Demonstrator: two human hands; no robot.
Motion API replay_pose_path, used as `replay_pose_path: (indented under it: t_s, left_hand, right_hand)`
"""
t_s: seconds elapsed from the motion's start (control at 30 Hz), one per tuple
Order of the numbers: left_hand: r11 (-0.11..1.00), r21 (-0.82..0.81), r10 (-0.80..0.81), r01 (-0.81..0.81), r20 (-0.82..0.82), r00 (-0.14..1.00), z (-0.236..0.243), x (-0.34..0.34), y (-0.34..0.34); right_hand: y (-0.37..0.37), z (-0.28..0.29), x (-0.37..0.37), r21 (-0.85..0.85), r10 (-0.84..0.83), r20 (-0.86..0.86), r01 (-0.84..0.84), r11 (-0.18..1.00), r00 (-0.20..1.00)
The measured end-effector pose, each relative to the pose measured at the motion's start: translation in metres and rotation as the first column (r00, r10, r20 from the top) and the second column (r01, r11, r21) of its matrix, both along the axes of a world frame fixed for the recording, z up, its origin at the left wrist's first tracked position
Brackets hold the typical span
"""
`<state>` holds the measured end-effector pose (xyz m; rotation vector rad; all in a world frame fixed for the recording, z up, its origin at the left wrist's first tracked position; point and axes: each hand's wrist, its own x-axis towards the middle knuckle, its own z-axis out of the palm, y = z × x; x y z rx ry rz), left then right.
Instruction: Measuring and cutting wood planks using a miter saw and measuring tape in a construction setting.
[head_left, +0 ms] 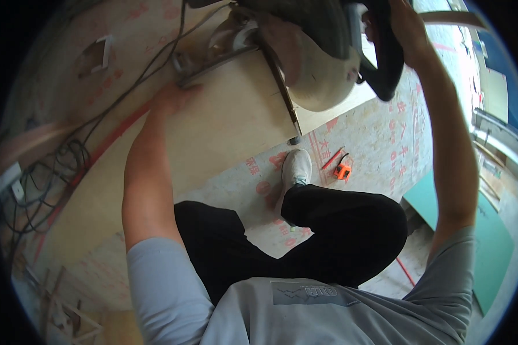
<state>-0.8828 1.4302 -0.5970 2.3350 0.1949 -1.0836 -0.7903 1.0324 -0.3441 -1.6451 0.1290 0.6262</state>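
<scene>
A power saw [322, 75] with a rounded, pale blade guard and a black D-shaped handle stands over a pale wooden board [224, 109]. It looks like a mitre saw. My right hand [410, 37] is wrapped round its handle, with some fingertips showing through the opening. My left hand [175, 99] lies on the board beside the saw's metal fence [218, 64], fingers stretched out and a little blurred. Beneath the guard, a dark slot runs across the saw's base toward my shoe. The blade's cutting edge is hidden.
An orange tape measure [342, 171] and a red pencil-like stick [332, 158] lie on the printed floor covering right of my shoe [297, 167]. Tangled black cables [46, 190] run along the left. A green sheet [492, 253] lies at the right, wood scraps [69, 316] at lower left.
</scene>
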Motion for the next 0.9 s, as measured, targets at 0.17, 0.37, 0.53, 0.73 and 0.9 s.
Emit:
replay_pose_path:
  t_s: [0.17, 0.37, 0.53, 0.73, 0.9]
  left_hand:
    - [0.998, -0.041, -0.042, 0.049, 0.163, 0.986, -0.028, 0.008, -0.002]
    - [0.998, -0.035, -0.042, 0.050, 0.197, 0.980, -0.034, 0.003, 0.009]
    - [0.957, -0.266, -0.038, 0.119, 0.291, 0.956, -0.039, 0.003, -0.035]
    - [0.972, -0.220, 0.092, -0.080, 0.043, 0.995, -0.053, -0.004, -0.020]
    - [0.949, -0.314, 0.065, 0.019, 0.255, 0.965, -0.074, 0.001, 0.028]
  right_hand:
    - [0.043, 0.060, 0.054, -0.542, -0.024, 0.201, 0.132, 0.830, 0.979]
    - [-0.034, 0.009, 0.081, -0.292, -0.160, 0.328, 0.260, 0.920, 0.931]
    - [-0.244, -0.192, -0.042, -0.831, -0.164, 0.437, 0.467, 0.302, 0.884]
    - [-0.106, -0.295, -0.238, 0.059, -0.560, -0.716, 0.835, 0.547, 0.417]
    - [-0.067, -0.233, -0.223, -0.023, -0.862, -0.418, 0.946, 0.324, 0.286]
